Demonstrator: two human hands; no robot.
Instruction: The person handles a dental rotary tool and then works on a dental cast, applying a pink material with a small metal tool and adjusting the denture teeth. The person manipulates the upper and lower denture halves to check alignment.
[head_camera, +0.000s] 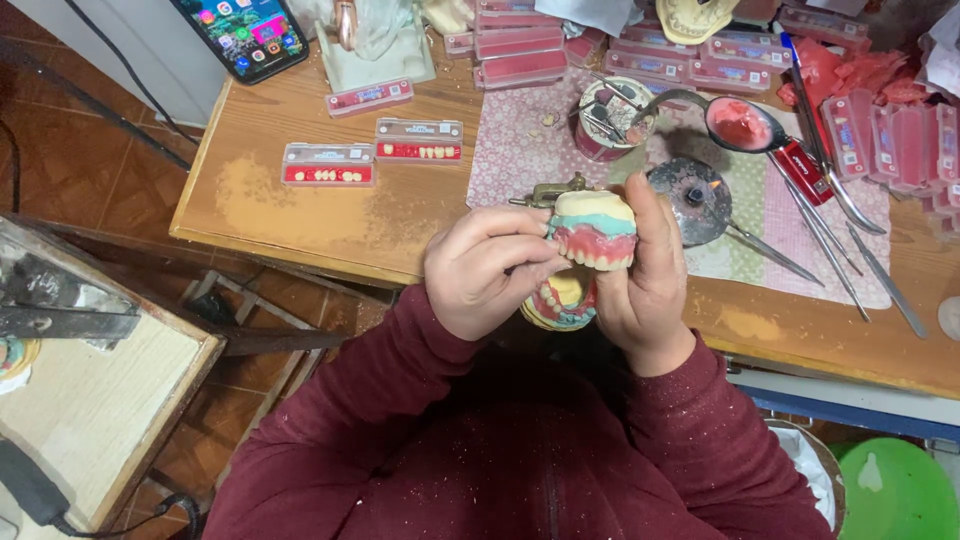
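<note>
Both our hands close on the denture model (592, 232) above the table (300, 190) edge: the right hand (640, 290) cups its right side, the left hand (485, 270) pinches the tooth row from the left, nearer the teeth.

On the wooden table (300, 200): two flat tooth cards (328, 164) side by side, a phone (245, 35) at the far left corner, stacked pink cases (520, 45) behind. Over the patterned cloth (520, 150), a small tin (612, 115), a round metal dish (690, 200), a spoon of pink wax (740, 125) and thin metal tools (830, 240). Low on the right, a green bin (895, 490).
</note>
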